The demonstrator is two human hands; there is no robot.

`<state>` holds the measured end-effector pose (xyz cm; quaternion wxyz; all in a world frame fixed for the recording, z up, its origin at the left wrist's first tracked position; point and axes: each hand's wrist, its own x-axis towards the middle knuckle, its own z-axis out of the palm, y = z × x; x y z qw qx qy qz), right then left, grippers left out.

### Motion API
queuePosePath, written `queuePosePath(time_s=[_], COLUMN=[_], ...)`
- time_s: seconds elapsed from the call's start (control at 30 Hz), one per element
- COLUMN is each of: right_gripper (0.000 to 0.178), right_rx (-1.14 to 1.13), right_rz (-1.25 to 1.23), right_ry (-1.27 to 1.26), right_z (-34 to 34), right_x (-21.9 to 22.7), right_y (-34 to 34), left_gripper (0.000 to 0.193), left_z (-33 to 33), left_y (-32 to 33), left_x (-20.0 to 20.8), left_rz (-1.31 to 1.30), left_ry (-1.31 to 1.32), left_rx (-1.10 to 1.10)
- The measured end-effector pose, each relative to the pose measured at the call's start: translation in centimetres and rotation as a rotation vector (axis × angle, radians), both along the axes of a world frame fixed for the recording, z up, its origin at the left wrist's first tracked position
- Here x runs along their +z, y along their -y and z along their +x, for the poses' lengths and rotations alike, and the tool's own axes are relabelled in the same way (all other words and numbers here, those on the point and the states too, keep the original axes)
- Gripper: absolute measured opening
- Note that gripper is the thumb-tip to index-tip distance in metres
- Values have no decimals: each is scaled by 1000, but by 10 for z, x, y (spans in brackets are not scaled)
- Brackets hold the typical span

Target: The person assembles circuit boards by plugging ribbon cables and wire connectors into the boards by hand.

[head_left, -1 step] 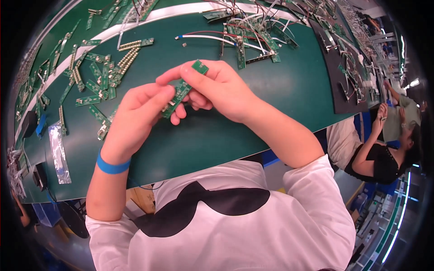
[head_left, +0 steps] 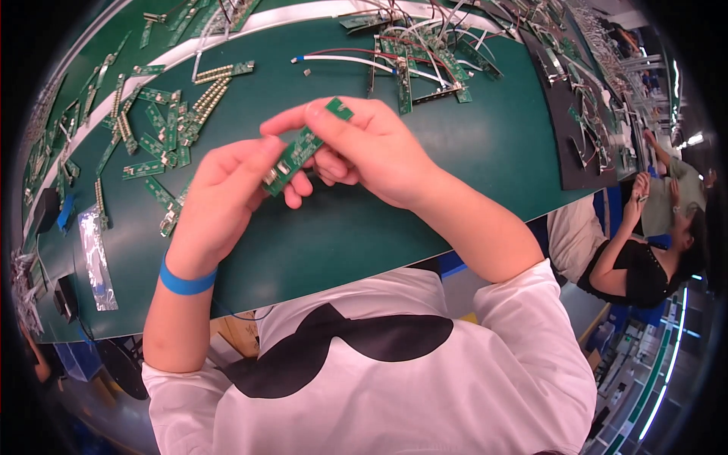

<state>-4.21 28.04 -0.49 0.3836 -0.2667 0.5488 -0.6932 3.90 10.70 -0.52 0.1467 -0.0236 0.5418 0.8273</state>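
Bottom of frame: person's own white shirt with a black shape [head_left: 356, 349], forearms coming up from it. Blue wristband [head_left: 186, 282] on the left wrist. Centre frame, above the green table [head_left: 485, 152]: both hands share one narrow green circuit board [head_left: 299, 154], tilted, lower end left, upper end right. Left hand [head_left: 224, 193] fingers pinch its lower end; right hand [head_left: 371, 148] fingers closed around the upper half, covering part of it. Left of the hands: a scatter of loose green boards [head_left: 152, 129], and a clear plastic bag [head_left: 95, 258] at left edge. Top centre: boards with red and white wires [head_left: 409, 57]. Upper right: black mat [head_left: 580, 114] with small parts. Far right: another seated person [head_left: 644, 250].
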Motion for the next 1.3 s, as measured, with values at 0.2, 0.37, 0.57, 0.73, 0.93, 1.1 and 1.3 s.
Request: queuePosePath(time_s=[0.2, 0.37, 0.57, 0.73, 0.93, 1.1, 1.3], right_gripper=[34, 26, 21, 20, 21, 22, 22], right_rx=[-49, -57, -15, 11, 29, 9, -20], right_rz=[-95, -39, 77, 118, 156, 121, -97], right_ry=[210, 271, 242, 215, 247, 210, 191], right_z=[-8, -1, -3, 5, 10, 8, 2], right_x=[5, 3, -1, -1, -6, -3, -5], right_y=[-11, -11, -11, -10, -10, -11, -12], left_gripper=[28, 40, 39, 37, 36, 39, 41], left_z=[7, 5, 2, 2, 3, 5, 4], left_y=[8, 4, 1, -2, -5, 0, -4], left_x=[-15, -11, -10, -13, -15, -12, -10], left_rz=[-531, -921, -1005, -1014, -970, -1002, -763], left_ry=[-485, -1007, -972, -946, -946, -958, -771], left_rx=[323, 177, 69, 27, 35, 10, 221])
